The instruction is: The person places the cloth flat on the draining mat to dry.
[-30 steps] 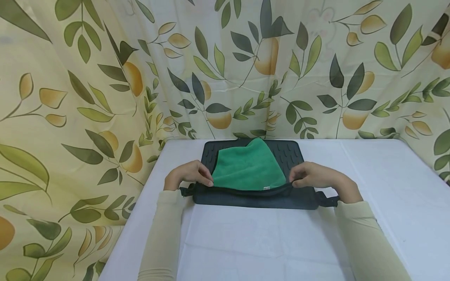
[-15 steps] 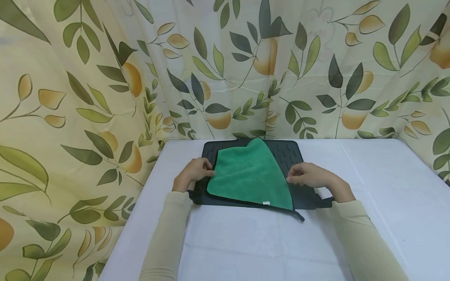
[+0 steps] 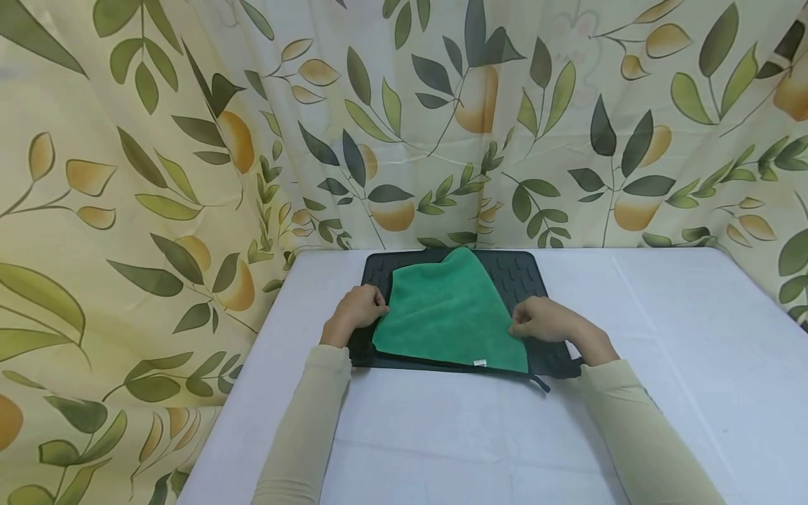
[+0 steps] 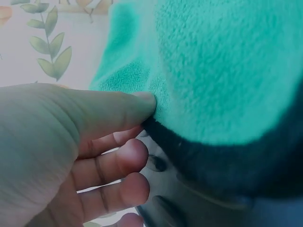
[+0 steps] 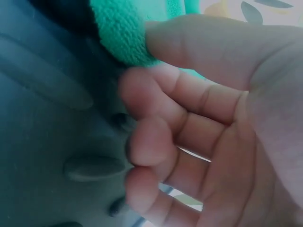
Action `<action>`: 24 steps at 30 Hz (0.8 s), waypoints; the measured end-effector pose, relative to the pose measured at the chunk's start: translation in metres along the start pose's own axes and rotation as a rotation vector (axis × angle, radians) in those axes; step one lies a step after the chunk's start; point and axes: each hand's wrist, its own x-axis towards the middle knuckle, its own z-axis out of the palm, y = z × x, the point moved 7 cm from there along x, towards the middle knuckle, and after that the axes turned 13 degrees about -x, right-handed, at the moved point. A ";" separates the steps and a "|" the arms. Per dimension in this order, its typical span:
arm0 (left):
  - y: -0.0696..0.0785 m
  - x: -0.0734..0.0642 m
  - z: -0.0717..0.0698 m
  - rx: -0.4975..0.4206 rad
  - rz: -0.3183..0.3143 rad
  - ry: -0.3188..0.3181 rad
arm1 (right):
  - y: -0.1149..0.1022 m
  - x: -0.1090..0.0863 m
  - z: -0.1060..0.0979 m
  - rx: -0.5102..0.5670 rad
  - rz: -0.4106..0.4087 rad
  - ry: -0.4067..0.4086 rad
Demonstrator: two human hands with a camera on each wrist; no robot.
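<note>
1. The green cloth [image 3: 445, 315] lies over the middle of a black mat [image 3: 514, 272], its far edge rising to a blunt peak and its near edge slanting down toward the right. Dark edging trims its left and near sides.
2. A small white tag [image 3: 480, 363] sits at the near edge, right of the middle. At the near right corner, a dark loop [image 3: 540, 384] sticks out past the mat's near edge.
3. The left hand [image 3: 360, 308] pinches the cloth's left edge, thumb on top of the green pile; the other fingers are bent below it, apart from the cloth.
4. The right hand [image 3: 544, 320] pinches the right edge between thumb and forefinger, its remaining fingers curled just above the mat.
5. The mat bears raised oval ridges, seen on both sides of the cloth.
6. Under the mat is a counter [image 3: 442, 442] with a white, lightly creased covering.
7. Pale long sleeves [image 3: 299, 431] cover both forearms, reaching in from the near side.
8. Behind and to the left hangs a cream curtain [image 3: 284, 168] printed with leaves and orange fruit.
</note>
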 end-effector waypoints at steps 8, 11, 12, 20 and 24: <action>-0.005 0.002 -0.006 0.020 -0.026 0.052 | 0.008 0.002 -0.010 -0.082 0.045 0.129; -0.006 0.002 -0.008 0.012 -0.039 0.061 | 0.010 0.001 -0.015 -0.112 0.081 0.173; -0.007 0.002 -0.009 0.012 -0.041 0.061 | 0.010 0.001 -0.016 -0.120 0.089 0.183; -0.007 0.000 -0.013 0.019 -0.032 0.047 | 0.007 0.001 -0.011 -0.067 0.077 0.109; -0.008 -0.002 -0.018 0.014 -0.015 0.040 | 0.006 0.001 -0.007 -0.035 0.050 0.078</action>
